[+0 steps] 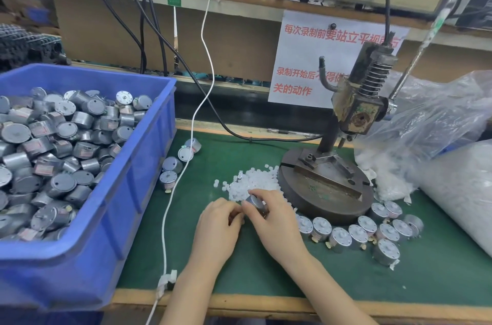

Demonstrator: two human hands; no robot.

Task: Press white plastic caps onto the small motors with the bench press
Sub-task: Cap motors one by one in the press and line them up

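Right now your right hand (271,215) grips a small motor (256,202) tipped on its side, one end toward your left hand (218,220). Its curled fingertips meet that end; whether they pinch a white cap is hidden. The bench press base (326,191) lies just beyond, rightward.

Bare green mat (266,271) is lying open along the front edge. The blue crate (143,191) is walling off the left, with a few loose motors (173,165) and a trailing white cable (170,204) lying just beside it. The pile of white caps (253,181) is crowding against the bench press base (324,191), and an arc of motors (358,234) is hemming the base's near side. The left hand (218,223) and the right hand (274,215), gripping a motor (255,203), are filling the room before the pile. Plastic bags (426,125) are bulging in from the right, just beside the press head (356,111).
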